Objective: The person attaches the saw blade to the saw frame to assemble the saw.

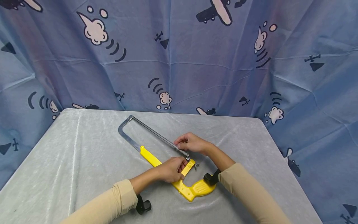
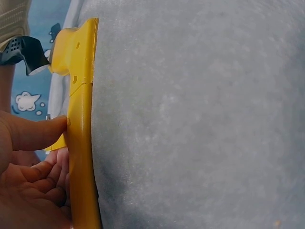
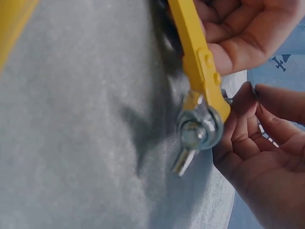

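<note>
Just one hacksaw (image 1: 151,157); left hand (image 1: 170,169) gripping, right hand (image 1: 194,143) pinching one blade (image 1: 156,133).

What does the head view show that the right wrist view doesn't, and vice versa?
Only the head view: the saw's curved grey metal front bow and both beige cloth sleeves.

Only the right wrist view: the palm of the right hand and the round face of the silver metal wing nut.

Both: that nut, the saw's yellow-painted end arm, the left hand, the blue printed curtain and the grey cloth-covered tabletop.
</note>
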`<state>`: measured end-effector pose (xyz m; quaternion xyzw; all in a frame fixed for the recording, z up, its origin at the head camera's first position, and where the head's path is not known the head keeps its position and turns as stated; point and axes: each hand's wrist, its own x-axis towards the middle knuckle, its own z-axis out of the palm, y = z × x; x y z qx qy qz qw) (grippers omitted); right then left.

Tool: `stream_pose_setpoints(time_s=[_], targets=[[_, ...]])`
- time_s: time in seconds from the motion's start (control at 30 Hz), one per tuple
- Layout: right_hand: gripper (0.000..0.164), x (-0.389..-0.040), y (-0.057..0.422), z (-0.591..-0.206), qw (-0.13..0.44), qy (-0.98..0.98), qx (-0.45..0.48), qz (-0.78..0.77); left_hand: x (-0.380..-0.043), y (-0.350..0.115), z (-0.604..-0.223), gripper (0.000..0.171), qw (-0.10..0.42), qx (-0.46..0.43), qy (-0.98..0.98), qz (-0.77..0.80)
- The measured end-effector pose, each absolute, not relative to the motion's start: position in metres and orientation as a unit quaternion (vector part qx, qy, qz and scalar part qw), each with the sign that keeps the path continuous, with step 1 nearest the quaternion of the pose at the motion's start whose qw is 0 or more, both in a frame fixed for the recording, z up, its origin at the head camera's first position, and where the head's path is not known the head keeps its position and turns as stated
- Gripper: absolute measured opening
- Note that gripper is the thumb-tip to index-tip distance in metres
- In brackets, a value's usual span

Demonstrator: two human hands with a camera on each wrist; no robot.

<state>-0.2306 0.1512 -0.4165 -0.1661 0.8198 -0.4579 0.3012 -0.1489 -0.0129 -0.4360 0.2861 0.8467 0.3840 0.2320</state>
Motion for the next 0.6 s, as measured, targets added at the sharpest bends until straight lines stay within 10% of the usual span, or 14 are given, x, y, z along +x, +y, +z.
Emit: stream_pose_setpoints(time_s=[0.6], targets=[[0.021,-0.2316,0.1487,-0.4181,0.306,0.828,-0.176,-0.436,-0.1488,-0.0135,-0.4363,0.032,0.231,0.289,0.846,0.385]])
